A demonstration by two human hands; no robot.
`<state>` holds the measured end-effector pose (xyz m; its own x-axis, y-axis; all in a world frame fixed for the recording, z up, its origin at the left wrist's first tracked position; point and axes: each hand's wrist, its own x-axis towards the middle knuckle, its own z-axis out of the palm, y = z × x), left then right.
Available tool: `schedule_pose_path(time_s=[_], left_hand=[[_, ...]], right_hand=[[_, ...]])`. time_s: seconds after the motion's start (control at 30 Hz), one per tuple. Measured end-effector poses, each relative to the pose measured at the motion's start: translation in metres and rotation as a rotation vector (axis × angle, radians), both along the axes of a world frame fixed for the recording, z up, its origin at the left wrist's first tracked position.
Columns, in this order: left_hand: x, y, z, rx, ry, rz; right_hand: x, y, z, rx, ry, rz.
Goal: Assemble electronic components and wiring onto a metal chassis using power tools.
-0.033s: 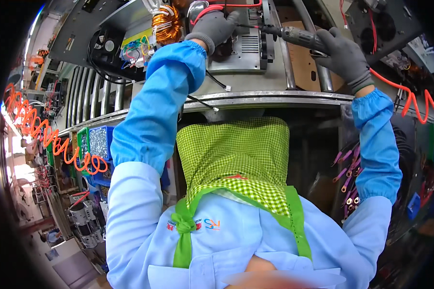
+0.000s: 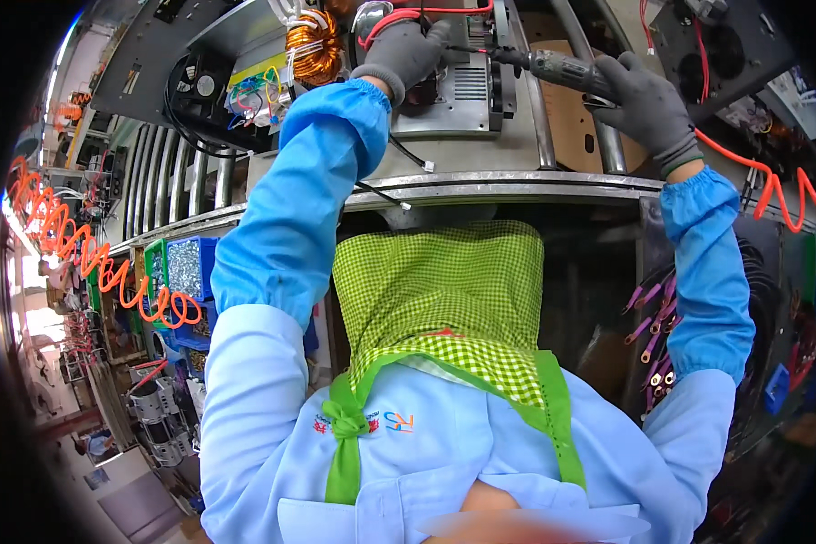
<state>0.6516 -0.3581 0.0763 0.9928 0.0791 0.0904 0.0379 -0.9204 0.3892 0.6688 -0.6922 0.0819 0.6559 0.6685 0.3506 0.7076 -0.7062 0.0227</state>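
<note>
My right hand (image 2: 648,107), in a grey glove, is closed round a grey air screwdriver (image 2: 567,71). The tool lies almost level, its dark shaft pointing left across a silver metal unit (image 2: 467,104) with vent slots. Over the left part of that unit is my left hand (image 2: 403,54), also gloved in grey, its fingers bent and close to the tip of the shaft. A thick red cable (image 2: 392,16) loops beside these fingers. What they pinch is too small to make out. An orange copper coil (image 2: 314,47) sits left of my left hand.
A dark metal housing (image 2: 140,77) with wires stands at the left, and another dark housing (image 2: 725,54) at the right. Steel rollers (image 2: 177,181) run along the bench. Orange coiled hoses (image 2: 91,249) hang at both sides. A blue bin (image 2: 189,263) holds small metal parts.
</note>
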Motion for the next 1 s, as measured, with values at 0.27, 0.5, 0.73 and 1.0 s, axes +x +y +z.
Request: schedule_pose_path(time_s=[0.27, 0.5, 0.73, 1.0], left_hand=[[0.015, 0.017, -0.022, -0.218, -0.100, -0.097], [-0.003, 0.033, -0.010, -0.288, -0.028, -0.253], [-0.065, 0.048, 0.086, -0.166, -0.452, -0.239], [-0.002, 0.045, 0.025, 0.095, -0.458, -0.224]], right_hand=[[0.012, 0.007, 0.002, -0.018, 0.004, 0.042], [0.022, 0.007, 0.012, 0.035, -0.015, 0.052], [0.105, -0.010, 0.012, -0.036, 0.061, -0.388], [0.234, 0.102, -0.041, -0.128, 0.200, -0.314]])
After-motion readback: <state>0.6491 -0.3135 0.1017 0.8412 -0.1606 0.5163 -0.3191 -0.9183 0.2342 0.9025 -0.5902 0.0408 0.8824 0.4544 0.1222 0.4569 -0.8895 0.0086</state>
